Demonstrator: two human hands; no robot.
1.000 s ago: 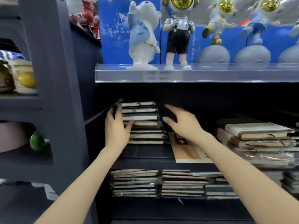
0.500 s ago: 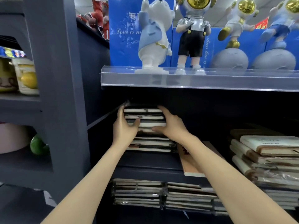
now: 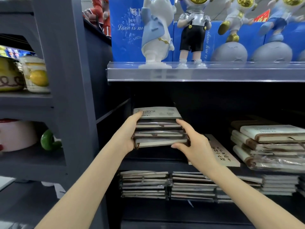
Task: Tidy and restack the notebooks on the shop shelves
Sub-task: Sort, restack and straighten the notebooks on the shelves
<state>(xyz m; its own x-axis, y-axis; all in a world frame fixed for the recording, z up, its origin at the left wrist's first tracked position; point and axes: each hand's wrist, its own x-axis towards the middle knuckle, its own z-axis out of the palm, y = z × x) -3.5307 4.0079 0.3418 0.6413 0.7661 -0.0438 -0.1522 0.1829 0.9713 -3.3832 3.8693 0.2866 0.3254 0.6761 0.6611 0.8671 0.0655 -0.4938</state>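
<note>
A stack of several wrapped notebooks [image 3: 158, 128] hangs a little above the dark middle shelf [image 3: 148, 158], at its left end. My left hand [image 3: 130, 134] grips the stack's left side, thumb on the top cover. On the right side my right hand [image 3: 191, 141] holds the stack, thumb under the bottom notebook. A single tan notebook [image 3: 221, 151] lies flat on the shelf just right of my right hand. Another pile of notebooks [image 3: 270, 146] sits at the shelf's right end.
Below, the lower shelf carries rows of stacked notebooks [image 3: 165, 185]. Above, a clear-fronted shelf [image 3: 198, 73] holds a white bear figurine [image 3: 156, 33] and astronaut figurines [image 3: 193, 28]. A grey shelving unit [image 3: 66, 80] with mugs stands to the left.
My hands closed in on both sides of the left stack and lifted it off the shelf, toward me. The view moved closer and tilted down.
</note>
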